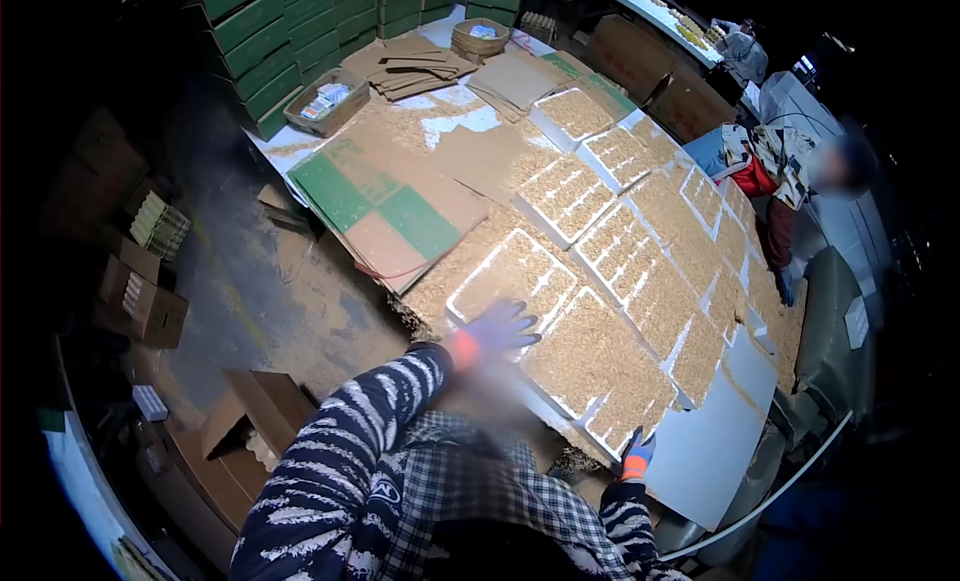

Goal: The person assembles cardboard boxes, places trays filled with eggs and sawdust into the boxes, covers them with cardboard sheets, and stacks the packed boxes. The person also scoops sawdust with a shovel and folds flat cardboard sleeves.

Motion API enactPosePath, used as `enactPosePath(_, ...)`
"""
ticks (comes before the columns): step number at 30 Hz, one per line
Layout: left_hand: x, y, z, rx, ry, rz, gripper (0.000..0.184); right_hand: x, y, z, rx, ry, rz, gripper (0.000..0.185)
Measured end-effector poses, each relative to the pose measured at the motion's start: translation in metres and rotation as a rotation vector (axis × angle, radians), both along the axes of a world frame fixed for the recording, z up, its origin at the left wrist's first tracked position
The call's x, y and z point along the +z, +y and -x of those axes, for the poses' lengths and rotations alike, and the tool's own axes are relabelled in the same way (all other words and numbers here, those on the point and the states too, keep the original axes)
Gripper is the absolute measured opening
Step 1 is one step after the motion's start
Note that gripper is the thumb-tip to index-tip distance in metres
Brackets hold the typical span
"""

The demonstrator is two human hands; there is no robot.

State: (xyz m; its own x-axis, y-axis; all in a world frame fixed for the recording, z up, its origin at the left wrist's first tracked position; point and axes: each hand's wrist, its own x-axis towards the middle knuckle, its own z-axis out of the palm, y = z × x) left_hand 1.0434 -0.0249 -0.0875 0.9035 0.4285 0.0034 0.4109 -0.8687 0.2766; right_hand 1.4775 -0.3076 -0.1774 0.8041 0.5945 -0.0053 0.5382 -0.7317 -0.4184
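Observation:
My left hand [497,331], in a pale glove with an orange cuff, is spread with fingers apart over the near edge of a white tray [452,308] covered in light brown husks. My right hand [636,455], in a blue and dark glove, is at the near corner of another husk-filled tray [600,449]; its fingers are partly hidden and what they hold, if anything, is unclear. Several more white trays, such as one further back [570,243], lie side by side with husks over them and in their compartments.
Flat green and brown cardboard [400,206] lies at the left of the table, with a basket [328,101] behind it. Green boxes [250,51] are stacked at the back left. A person [775,171] is at the far right. A bare board [715,431] lies at the right.

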Motion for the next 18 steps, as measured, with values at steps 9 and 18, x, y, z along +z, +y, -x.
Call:
enactPosePath(9,0.032,-0.001,0.106,0.162,-0.373,-0.021,0.058,0.115,0.188,0.149,0.383,-0.387,-0.215,0.072)
enactPosePath(18,-0.002,0.145,0.35,0.785,-0.409,-0.062,0.053,0.067,0.455,0.543,1.194,-0.069,-0.288,0.09)
